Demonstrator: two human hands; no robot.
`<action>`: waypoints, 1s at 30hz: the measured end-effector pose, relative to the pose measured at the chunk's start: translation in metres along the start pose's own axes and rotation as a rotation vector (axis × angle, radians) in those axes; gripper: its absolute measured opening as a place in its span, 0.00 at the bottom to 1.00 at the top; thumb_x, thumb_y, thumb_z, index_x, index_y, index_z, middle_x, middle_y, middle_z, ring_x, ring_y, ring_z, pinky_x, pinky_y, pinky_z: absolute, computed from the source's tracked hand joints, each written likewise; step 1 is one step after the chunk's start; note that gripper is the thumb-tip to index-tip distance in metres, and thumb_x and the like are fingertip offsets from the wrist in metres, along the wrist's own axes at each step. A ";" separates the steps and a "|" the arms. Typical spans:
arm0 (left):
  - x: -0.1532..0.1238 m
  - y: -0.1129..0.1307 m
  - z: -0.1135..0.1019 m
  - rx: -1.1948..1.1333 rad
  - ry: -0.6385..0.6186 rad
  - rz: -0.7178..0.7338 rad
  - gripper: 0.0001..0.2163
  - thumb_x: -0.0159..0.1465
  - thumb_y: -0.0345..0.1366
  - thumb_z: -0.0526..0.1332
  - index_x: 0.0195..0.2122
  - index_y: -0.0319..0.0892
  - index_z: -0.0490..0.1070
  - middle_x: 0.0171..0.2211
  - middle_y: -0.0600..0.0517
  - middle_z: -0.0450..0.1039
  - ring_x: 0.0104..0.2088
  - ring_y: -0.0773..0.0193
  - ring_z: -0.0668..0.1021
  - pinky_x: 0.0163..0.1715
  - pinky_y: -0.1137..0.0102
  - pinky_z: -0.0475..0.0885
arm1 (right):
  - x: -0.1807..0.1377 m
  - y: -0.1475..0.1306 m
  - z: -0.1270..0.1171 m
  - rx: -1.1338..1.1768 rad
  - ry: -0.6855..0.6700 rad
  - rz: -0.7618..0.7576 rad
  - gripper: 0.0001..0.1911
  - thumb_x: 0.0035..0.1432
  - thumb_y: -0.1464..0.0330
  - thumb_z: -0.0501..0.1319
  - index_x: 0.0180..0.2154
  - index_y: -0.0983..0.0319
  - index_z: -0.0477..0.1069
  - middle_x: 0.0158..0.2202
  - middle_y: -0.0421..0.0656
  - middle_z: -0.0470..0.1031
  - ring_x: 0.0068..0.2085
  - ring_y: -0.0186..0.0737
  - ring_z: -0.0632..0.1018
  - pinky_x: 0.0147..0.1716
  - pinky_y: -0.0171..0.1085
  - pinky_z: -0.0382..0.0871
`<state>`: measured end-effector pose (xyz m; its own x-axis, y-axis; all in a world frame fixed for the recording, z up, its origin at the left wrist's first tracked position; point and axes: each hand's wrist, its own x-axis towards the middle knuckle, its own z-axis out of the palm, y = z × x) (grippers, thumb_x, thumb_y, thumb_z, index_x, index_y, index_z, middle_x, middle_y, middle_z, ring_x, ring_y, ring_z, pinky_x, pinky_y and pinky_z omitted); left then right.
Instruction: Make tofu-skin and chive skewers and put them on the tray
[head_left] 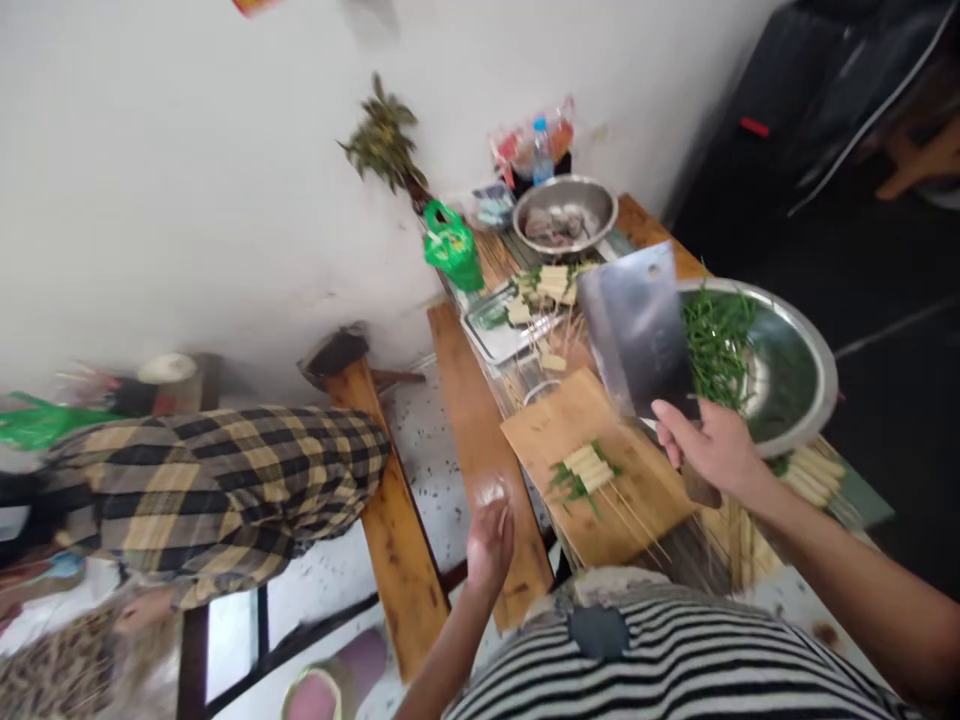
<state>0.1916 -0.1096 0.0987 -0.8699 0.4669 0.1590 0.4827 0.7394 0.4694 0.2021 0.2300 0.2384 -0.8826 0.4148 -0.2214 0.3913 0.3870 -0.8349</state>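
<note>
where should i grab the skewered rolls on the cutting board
Likely best by the bare sticks, coming from the striped shirt side: they run out of the pale rolls that way like a handle, while green leaves poke out beside the rolls.

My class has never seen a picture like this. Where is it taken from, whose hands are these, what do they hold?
No machine here: someone in a black-and-white striped top works bare-handed, and one head-worn camera looks forward and down. The right hand grips a broad, rectangular metal cleaver. The left hand appears before a brown wooden bench; blur hides whether it holds anything. On the light-brown wooden cutting board lie pale yellow rolls on thin skewers, with green leaves. Beside it, a round steel bowl holds green vegetables.
</note>
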 end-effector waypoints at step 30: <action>0.053 0.076 0.136 0.163 -0.381 -0.039 0.27 0.60 0.40 0.63 0.59 0.34 0.64 0.59 0.42 0.65 0.60 0.50 0.65 0.61 0.57 0.61 | -0.100 0.141 0.070 -0.822 -0.447 0.098 0.11 0.67 0.72 0.44 0.42 0.64 0.64 0.32 0.49 0.77 0.32 0.44 0.80 0.27 0.36 0.64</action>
<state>0.1958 0.0372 0.0246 -0.8025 0.5608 -0.2035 0.4867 0.8128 0.3201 0.3269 0.1858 0.1077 -0.7875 0.1879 -0.5871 0.3799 0.8979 -0.2223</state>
